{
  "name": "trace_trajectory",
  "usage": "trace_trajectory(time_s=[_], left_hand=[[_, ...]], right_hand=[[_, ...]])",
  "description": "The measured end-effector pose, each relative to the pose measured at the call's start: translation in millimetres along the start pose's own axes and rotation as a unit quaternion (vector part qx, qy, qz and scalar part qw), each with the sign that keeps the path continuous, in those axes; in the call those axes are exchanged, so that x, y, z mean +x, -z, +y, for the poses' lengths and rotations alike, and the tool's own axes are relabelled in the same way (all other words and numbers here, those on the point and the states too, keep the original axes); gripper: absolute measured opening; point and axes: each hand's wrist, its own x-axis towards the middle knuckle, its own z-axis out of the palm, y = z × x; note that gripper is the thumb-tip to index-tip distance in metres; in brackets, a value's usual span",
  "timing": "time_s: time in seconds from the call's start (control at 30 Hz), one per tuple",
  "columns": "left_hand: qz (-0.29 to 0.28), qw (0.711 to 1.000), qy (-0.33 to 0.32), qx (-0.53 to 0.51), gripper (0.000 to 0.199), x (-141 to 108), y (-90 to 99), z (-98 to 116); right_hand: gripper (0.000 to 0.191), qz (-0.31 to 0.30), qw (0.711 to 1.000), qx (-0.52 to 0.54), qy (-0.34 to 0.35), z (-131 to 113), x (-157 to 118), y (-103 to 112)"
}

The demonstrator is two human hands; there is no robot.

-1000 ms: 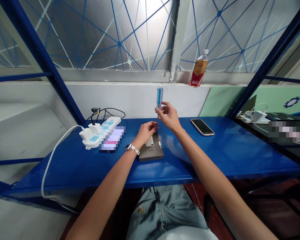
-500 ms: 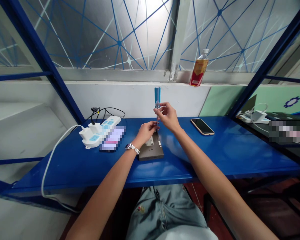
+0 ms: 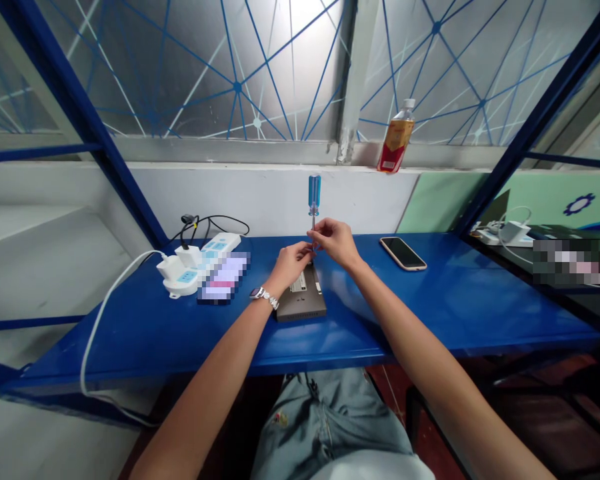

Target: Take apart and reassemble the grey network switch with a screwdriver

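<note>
1. Right hand (image 3: 336, 241): fingers closed in a pinch on a blue-handled screwdriver (image 3: 315, 195), held upright.
2. Left hand (image 3: 293, 260): fingers curled beside the shaft's lower end; grip unclear.
3. Grey-brown metal-cased device (image 3: 300, 300): directly below both hands, metal part exposed on top; screwdriver tip hidden, any screw's state unclear.
4. Smartphone (image 3: 403, 253): right of right hand.
5. Power strip (image 3: 220, 245): left of left hand.

We see a screwdriver (image 3: 315, 194) with a blue and clear handle above a grey-brown box (image 3: 300, 310) on a glossy blue shelf (image 3: 430, 327). Our window (image 3: 180, 73) carries a web of blue and white lines. A bottle (image 3: 396, 143) shows a red and gold label, and a power strip (image 3: 221, 245) is white with blue panels.
</note>
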Motion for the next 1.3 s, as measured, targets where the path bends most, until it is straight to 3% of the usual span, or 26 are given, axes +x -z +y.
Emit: trace_trajectory(time_s=[0.17,0.3,0.5,0.77,1.0,1.3], left_hand=[[-0.011,0.999,-0.005,-0.040,0.024,1.1,-1.8,-5.2],[-0.018,0.998,-0.001,-0.059,0.019,1.3,-2.9,-6.6],[-0.002,0.999,0.007,-0.038,0.019,0.4,-1.9,-1.8],[-0.011,0.999,-0.012,-0.034,0.018,1.3,-1.5,-4.9],[0.003,1.000,0.000,-0.012,0.018,0.0,-2.7,0.4],[0.000,1.000,-0.008,0.011,0.018,0.5,-1.7,-6.0]], right_hand=[[0.027,-0.030,0.998,0.049,-0.031,-2.4,-1.7,2.0],[0.036,-0.057,0.994,0.079,-0.045,-5.4,-4.1,3.6],[0.033,-0.012,0.995,0.075,-0.058,-3.4,-4.4,2.3],[0.025,-0.089,0.984,0.127,-0.092,-7.6,-4.3,5.6],[0.038,-0.019,0.990,0.105,-0.089,-4.7,-4.6,2.5],[0.029,-0.105,0.982,0.117,-0.108,-6.7,-3.9,8.6]])
